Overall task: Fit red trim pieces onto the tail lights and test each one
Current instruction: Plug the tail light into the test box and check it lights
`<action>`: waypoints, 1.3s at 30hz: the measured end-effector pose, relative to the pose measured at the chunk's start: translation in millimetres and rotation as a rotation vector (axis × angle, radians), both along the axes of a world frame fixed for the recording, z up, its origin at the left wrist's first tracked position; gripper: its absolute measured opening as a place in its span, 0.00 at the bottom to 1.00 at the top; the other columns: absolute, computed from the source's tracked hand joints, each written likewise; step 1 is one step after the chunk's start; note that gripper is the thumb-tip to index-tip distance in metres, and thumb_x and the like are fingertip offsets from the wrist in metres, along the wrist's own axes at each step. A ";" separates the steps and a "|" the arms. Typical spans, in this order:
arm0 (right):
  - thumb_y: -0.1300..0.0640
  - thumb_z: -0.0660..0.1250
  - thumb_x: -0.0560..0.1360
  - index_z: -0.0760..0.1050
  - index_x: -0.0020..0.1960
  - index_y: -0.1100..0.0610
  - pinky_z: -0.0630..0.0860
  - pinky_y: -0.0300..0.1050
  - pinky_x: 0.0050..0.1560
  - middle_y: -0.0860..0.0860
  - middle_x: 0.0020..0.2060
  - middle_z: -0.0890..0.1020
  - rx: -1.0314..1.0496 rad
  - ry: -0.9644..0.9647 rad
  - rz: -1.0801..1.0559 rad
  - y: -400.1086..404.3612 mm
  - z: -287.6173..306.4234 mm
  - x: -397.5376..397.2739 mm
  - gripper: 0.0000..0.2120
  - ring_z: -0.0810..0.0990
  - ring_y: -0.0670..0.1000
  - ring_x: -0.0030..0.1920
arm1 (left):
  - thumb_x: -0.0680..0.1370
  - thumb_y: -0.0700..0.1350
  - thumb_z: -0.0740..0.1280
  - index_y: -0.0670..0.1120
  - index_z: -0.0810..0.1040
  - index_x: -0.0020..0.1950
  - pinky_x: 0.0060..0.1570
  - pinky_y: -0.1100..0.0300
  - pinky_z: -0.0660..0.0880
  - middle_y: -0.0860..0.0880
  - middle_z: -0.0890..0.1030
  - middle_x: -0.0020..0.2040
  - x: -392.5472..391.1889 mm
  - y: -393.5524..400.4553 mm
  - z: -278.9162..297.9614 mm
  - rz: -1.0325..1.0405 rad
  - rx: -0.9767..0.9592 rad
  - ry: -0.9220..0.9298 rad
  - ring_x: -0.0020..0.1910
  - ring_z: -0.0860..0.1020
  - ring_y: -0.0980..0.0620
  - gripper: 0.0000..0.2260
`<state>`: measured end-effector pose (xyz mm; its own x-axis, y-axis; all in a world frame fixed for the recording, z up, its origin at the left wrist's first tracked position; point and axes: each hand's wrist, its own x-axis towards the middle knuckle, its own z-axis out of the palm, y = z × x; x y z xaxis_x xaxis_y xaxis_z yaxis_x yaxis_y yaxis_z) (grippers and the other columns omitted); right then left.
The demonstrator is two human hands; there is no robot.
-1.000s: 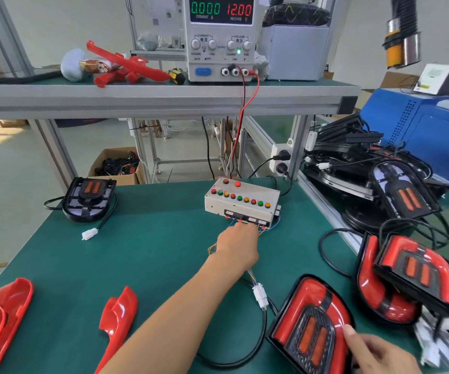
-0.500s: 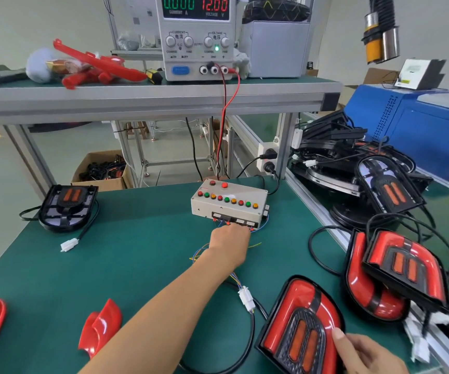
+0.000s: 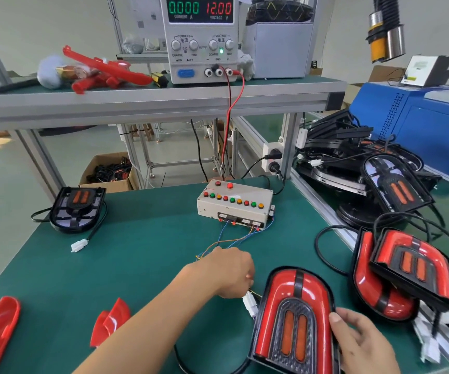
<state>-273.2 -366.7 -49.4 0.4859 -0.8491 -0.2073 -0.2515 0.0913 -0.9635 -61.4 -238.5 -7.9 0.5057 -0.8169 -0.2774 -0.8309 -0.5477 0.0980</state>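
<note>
Currently on the green bench: trimmed tail light, steadied by my right hand with fingers resting on its edge so it stays put — my left hand curled around the test leads by the white connector, likely to unplug it.

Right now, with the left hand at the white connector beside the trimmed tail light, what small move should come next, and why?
Probably unplug it: the left hand holds the wires at the white connector, the right hand rests on the tail light, and the power supply reads zero current.
</note>
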 end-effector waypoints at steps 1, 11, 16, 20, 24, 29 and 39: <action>0.60 0.72 0.78 0.81 0.49 0.55 0.77 0.54 0.36 0.52 0.34 0.86 -0.005 -0.034 -0.025 0.9 -1.9 3.1 0.02 0.82 0.55 0.37 | 0.80 0.46 0.60 0.44 0.81 0.49 0.48 0.51 0.69 0.42 0.82 0.48 -0.8 2.6 0.2 -0.003 0.001 0.004 0.50 0.78 0.37 0.12; 0.60 0.64 0.83 0.79 0.53 0.52 0.83 0.39 0.37 0.51 0.37 0.87 0.162 -0.416 0.015 5.6 -6.9 61.5 0.06 0.84 0.48 0.36 | 0.80 0.48 0.59 0.47 0.74 0.40 0.44 0.54 0.68 0.37 0.82 0.52 2.0 15.2 -1.3 0.155 -0.082 0.120 0.47 0.78 0.36 0.11; 0.60 0.64 0.83 0.79 0.54 0.54 0.84 0.41 0.35 0.54 0.39 0.87 0.173 -0.455 0.035 7.9 -12.5 70.7 0.05 0.85 0.48 0.36 | 0.79 0.46 0.57 0.48 0.69 0.37 0.34 0.60 0.70 0.41 0.86 0.46 11.9 19.1 -4.4 0.180 -0.123 0.288 0.42 0.81 0.44 0.11; 0.58 0.65 0.83 0.78 0.54 0.53 0.81 0.38 0.34 0.50 0.38 0.87 0.093 -0.375 0.074 9.9 -17.4 74.2 0.03 0.84 0.46 0.35 | 0.79 0.45 0.58 0.51 0.74 0.44 0.43 0.58 0.73 0.45 0.84 0.52 16.2 22.5 -5.8 0.176 -0.221 0.300 0.48 0.81 0.46 0.07; 0.54 0.66 0.82 0.77 0.52 0.49 0.79 0.41 0.36 0.47 0.37 0.87 -0.038 -0.256 0.109 10.7 -20.8 75.6 0.02 0.84 0.43 0.34 | 0.81 0.38 0.55 0.47 0.78 0.53 0.51 0.54 0.78 0.46 0.83 0.53 25.0 26.0 -6.0 0.246 -0.351 0.285 0.50 0.81 0.47 0.12; 0.50 0.65 0.82 0.77 0.52 0.47 0.82 0.51 0.44 0.46 0.37 0.87 -0.044 -0.208 0.138 8.0 -19.8 76.7 0.02 0.86 0.47 0.36 | 0.81 0.39 0.58 0.47 0.82 0.55 0.49 0.55 0.80 0.48 0.84 0.47 38.0 24.0 1.5 0.411 -0.598 0.156 0.46 0.83 0.49 0.13; 0.52 0.66 0.81 0.80 0.53 0.44 0.79 0.50 0.45 0.45 0.39 0.88 -0.085 -0.247 0.147 10.6 -20.2 79.5 0.06 0.84 0.43 0.37 | 0.80 0.35 0.58 0.42 0.69 0.74 0.64 0.51 0.69 0.39 0.71 0.70 118.6 22.8 3.4 0.607 -0.629 -0.037 0.66 0.72 0.37 0.22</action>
